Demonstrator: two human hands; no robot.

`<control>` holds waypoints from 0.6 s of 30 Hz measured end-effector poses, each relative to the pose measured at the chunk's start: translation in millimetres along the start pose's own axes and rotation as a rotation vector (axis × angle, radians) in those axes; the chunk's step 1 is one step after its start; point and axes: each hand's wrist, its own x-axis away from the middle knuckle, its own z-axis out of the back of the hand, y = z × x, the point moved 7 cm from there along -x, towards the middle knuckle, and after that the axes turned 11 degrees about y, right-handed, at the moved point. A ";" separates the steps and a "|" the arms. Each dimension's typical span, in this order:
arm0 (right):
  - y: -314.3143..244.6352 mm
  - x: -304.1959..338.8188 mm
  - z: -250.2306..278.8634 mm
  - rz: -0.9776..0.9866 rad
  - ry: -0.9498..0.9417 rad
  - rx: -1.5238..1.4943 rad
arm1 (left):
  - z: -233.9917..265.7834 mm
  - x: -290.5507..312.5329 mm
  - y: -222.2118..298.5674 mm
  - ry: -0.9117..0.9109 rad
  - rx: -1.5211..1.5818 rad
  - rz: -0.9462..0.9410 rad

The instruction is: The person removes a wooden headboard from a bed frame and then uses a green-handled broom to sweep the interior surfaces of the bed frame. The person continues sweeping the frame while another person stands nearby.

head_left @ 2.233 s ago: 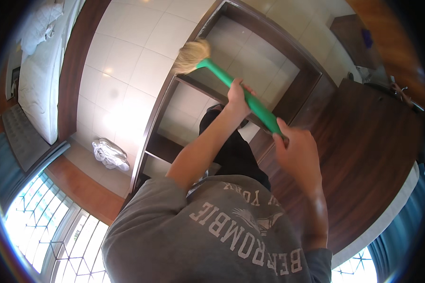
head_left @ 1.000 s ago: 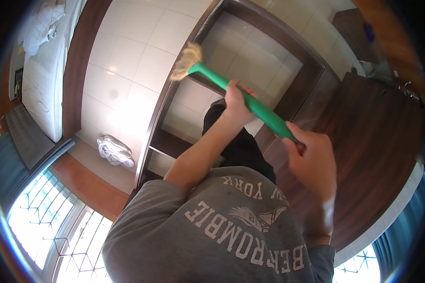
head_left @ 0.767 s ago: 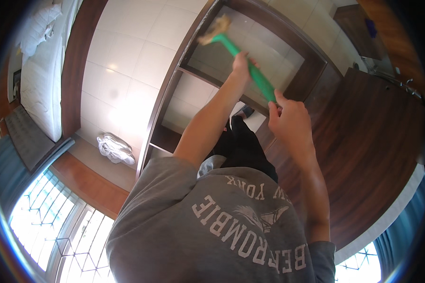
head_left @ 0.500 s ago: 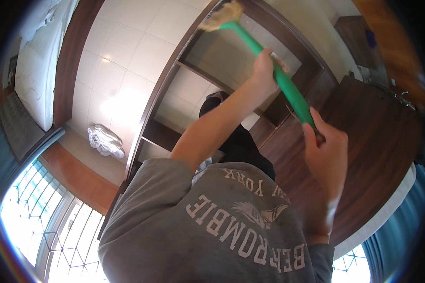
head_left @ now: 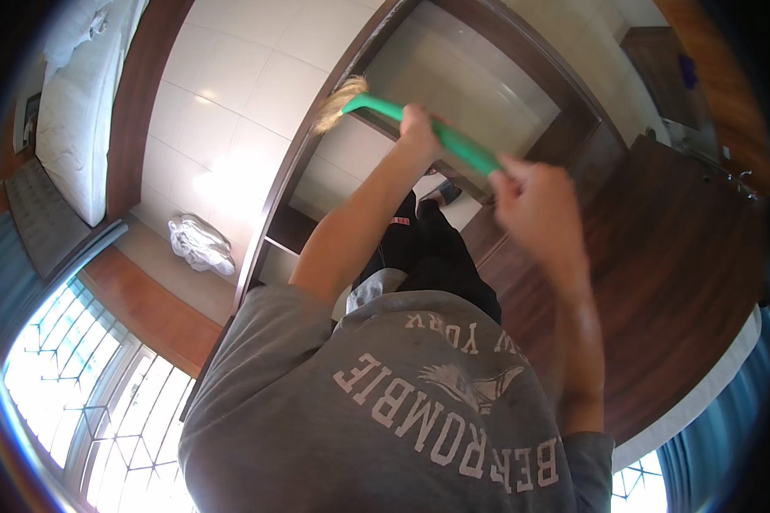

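Both my hands are closed around the green handle of a soft grass broom (head_left: 466,150). My left hand (head_left: 419,130) grips it partway along, nearer the bristles. At the handle's end is my right hand (head_left: 535,201), somewhat blurred. The tan bristles (head_left: 343,103) lie over the left long edge of a dark wooden frame (head_left: 304,137); whether they press on it is hard to tell. Inside the frame, crosspieces divide open compartments, with pale floor tiles showing through.
A dark wooden panel (head_left: 667,282) spreads out on the right. Left of the frame, a crumpled white bag (head_left: 201,244) lies on the tiled floor (head_left: 222,111). Farther left stands a bed with a white mattress (head_left: 81,120). A barred window (head_left: 68,368) is at lower left.
The broom has swung down and to the left, its bristles going from the frame's far corner to its left edge. Both hands have moved left with it, still gripping the handle.
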 end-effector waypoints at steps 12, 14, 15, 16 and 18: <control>-9.6 13.0 56.0 -0.072 0.230 0.074 | -137.2 74.8 -18.6 -0.405 -0.131 -0.108; -15.9 21.8 80.0 -0.111 0.235 0.016 | -121.0 100.3 -20.3 -0.372 -0.099 -0.091; -16.2 28.4 91.3 -0.134 0.229 -0.023 | -106.5 111.3 -22.3 -0.337 -0.071 -0.058; -16.2 35.1 100.5 -0.160 0.222 -0.061 | -90.5 121.4 -26.1 -0.300 -0.045 -0.022; -16.6 45.7 111.1 -0.196 0.203 -0.121 | -58.0 138.0 -28.4 -0.235 0.032 -0.008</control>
